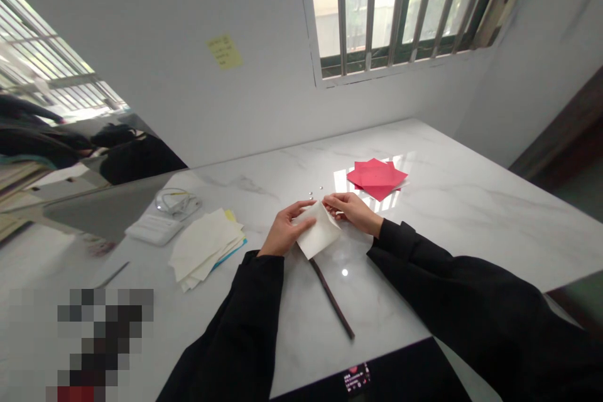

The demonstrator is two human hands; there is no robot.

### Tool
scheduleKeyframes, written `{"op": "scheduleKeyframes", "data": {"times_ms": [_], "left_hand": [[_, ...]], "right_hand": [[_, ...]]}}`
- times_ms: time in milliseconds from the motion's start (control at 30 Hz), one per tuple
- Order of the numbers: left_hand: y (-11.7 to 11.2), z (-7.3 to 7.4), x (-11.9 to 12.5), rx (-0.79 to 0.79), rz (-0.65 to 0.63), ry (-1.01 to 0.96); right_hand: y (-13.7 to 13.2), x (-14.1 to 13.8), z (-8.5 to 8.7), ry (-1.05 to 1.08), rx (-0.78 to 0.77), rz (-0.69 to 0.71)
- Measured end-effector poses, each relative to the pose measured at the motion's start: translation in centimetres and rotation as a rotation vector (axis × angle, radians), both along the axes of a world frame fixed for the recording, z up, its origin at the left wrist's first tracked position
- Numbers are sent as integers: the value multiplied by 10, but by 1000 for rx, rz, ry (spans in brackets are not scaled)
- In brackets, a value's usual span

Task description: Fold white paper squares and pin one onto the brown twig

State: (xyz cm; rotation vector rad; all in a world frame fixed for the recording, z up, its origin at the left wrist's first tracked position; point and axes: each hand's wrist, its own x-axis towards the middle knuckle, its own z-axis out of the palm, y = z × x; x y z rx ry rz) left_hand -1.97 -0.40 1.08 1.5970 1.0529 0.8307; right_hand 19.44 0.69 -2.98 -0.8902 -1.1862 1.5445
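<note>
A cream-coloured square sheet of paper (316,235) is between my hands, above the marble-patterned tabletop. My left hand (288,226) grips its left side, thumb on top and fingers behind. The paper's upper right corner is pinched in the fingers of my right hand (351,210), and that edge bends up a little. A thin dark stick (333,301) lies on the table, its upper end hidden under the sheet. Just beyond my fingertips are tiny shiny bits (311,193), too small to name.
Red paper sheets (375,177) lie fanned at the back right. On the left are cream sheets (202,248) with yellow and blue edges, a white flat box (153,230) and a coiled cable (178,202). A dark device with a lit screen (357,379) sits at the front edge.
</note>
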Motion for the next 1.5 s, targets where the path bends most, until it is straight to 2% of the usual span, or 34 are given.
{"op": "scheduleKeyframes", "data": {"times_ms": [200, 367, 567, 667, 767, 933, 1033, 1233, 1333, 1500], "left_hand": [[-1, 1, 0, 37, -12, 82], [-2, 3, 1, -3, -15, 59], [0, 3, 3, -75, 77, -150], [2, 1, 3, -163, 151, -319], [4, -2, 4, -212, 201, -401], [6, -10, 11, -217, 264, -422], [8, -16, 13, -165, 268, -383], [12, -25, 8, -40, 274, -338], [13, -25, 7, -22, 268, -301], [11, -23, 6, -2, 235, -248]], "right_hand": [[1, 2, -5, -49, 46, 11], [-2, 2, 0, -97, 83, -14], [-2, 0, 7, -34, 79, -183], [3, 1, 5, 56, 7, -288], [5, 2, 3, 135, -78, -319], [3, 1, 3, 149, -108, -283], [-1, -1, 4, 142, -112, -229], [-5, -4, 3, 156, -150, -53], [-5, -5, 0, 91, -110, 36], [-6, -6, -1, -6, -52, 10]]}}
